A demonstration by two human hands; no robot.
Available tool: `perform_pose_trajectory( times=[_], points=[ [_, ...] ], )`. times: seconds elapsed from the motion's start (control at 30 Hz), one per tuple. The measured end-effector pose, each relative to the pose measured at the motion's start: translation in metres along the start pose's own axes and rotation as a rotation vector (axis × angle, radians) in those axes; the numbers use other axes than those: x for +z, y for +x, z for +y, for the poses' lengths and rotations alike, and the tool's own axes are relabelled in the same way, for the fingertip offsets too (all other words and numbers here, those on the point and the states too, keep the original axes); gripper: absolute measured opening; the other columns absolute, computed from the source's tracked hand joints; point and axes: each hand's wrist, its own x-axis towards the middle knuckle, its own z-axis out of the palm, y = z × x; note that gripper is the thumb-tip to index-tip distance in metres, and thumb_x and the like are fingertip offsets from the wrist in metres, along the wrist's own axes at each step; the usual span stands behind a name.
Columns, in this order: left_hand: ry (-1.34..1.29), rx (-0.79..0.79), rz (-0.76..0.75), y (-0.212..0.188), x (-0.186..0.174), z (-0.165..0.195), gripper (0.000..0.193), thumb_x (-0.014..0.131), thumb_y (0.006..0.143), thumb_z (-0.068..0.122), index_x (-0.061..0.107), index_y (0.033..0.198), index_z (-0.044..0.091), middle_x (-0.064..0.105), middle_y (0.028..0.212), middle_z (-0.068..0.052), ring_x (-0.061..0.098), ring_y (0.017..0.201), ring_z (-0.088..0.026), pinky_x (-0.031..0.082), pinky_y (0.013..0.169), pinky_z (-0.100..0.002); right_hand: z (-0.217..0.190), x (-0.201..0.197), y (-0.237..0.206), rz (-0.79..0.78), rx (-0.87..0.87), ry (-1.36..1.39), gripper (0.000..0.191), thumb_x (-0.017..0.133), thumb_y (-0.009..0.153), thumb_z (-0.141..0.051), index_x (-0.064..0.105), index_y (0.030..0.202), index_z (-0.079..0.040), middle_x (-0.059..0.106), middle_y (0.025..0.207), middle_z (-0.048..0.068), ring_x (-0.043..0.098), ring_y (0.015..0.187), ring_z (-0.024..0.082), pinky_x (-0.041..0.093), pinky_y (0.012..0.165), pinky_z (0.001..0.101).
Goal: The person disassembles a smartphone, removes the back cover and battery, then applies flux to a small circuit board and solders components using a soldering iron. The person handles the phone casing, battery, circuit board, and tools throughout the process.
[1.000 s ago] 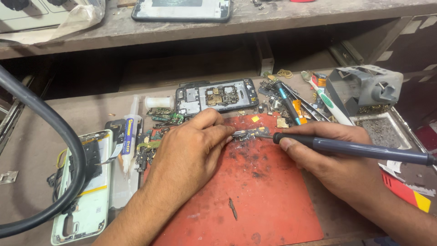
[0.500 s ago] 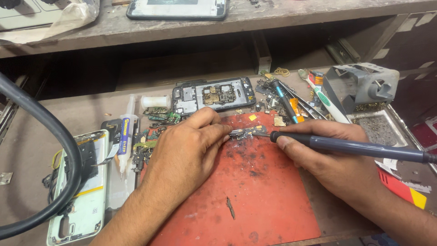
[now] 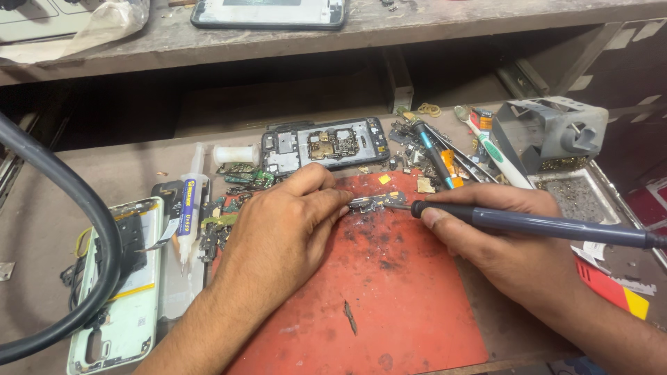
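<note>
On the red mat (image 3: 389,292), left hand (image 3: 288,229) fingers are pinching the small board (image 3: 372,203) (long axis left-right), while right hand (image 3: 500,239) fingers, wrapped on the soldering iron (image 3: 542,226), are tipping in from its right.

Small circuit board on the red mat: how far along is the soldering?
Done: the phone at the back lies opened, boards exposed, with loose parts pulled out beside it. In hand: the left hand pins the small circuit board on the red mat; the right hand holds the soldering iron, tip at the board. Left: the board is not back in the phone.
</note>
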Motion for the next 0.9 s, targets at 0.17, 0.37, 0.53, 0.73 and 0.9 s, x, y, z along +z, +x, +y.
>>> perform_pose_trajectory(
  times=[0.17,0.37,0.53,0.73,0.9],
  points=[
    [0.000,-0.003,-0.008,-0.0001,-0.0008,-0.0001,0.014,0.071,0.086,0.010,0.078,0.097,0.006,0.070,0.096,-0.005,0.072,0.077,-0.028,0.057,0.067,-0.041,0.0015,-0.0004,-0.0002,-0.001,-0.008,0.004,0.023,0.079,0.079,-0.016,0.084,0.099,-0.008,0.078,0.068,0.003,0.068,0.058,0.007,0.052,0.053,0.0224],
    [-0.011,0.000,0.002,-0.0008,-0.0007,-0.0001,0.013,0.070,0.087,0.010,0.078,0.097,0.006,0.070,0.097,-0.005,0.072,0.077,-0.029,0.057,0.068,-0.041,0.0016,-0.0014,-0.0005,-0.019,-0.050,0.032,0.023,0.078,0.080,-0.015,0.083,0.100,-0.006,0.079,0.071,0.003,0.069,0.060,0.007,0.054,0.054,0.0222],
    [0.010,-0.013,-0.008,-0.0001,-0.0001,-0.0004,0.014,0.071,0.087,0.011,0.078,0.098,0.007,0.070,0.096,-0.005,0.072,0.076,-0.029,0.057,0.067,-0.042,0.0010,0.0008,0.0009,-0.073,0.036,0.042,0.027,0.079,0.079,-0.015,0.082,0.103,-0.006,0.079,0.069,0.004,0.070,0.060,0.008,0.055,0.054,0.0232],
    [-0.015,-0.010,0.002,-0.0008,-0.0007,-0.0007,0.013,0.070,0.087,0.011,0.078,0.097,0.006,0.070,0.098,-0.005,0.072,0.077,-0.029,0.056,0.067,-0.042,0.0010,0.0023,0.0019,-0.068,0.044,0.044,0.027,0.079,0.079,-0.015,0.082,0.104,-0.005,0.080,0.070,0.005,0.070,0.061,0.008,0.056,0.056,0.0234],
    [-0.013,-0.008,-0.001,-0.0009,-0.0010,-0.0008,0.013,0.070,0.087,0.011,0.078,0.097,0.006,0.070,0.097,-0.005,0.072,0.077,-0.030,0.056,0.067,-0.041,-0.0002,0.0025,0.0022,-0.082,0.045,0.063,0.026,0.078,0.080,-0.015,0.082,0.103,-0.005,0.080,0.071,0.005,0.071,0.061,0.008,0.057,0.057,0.0236]
  ],
)
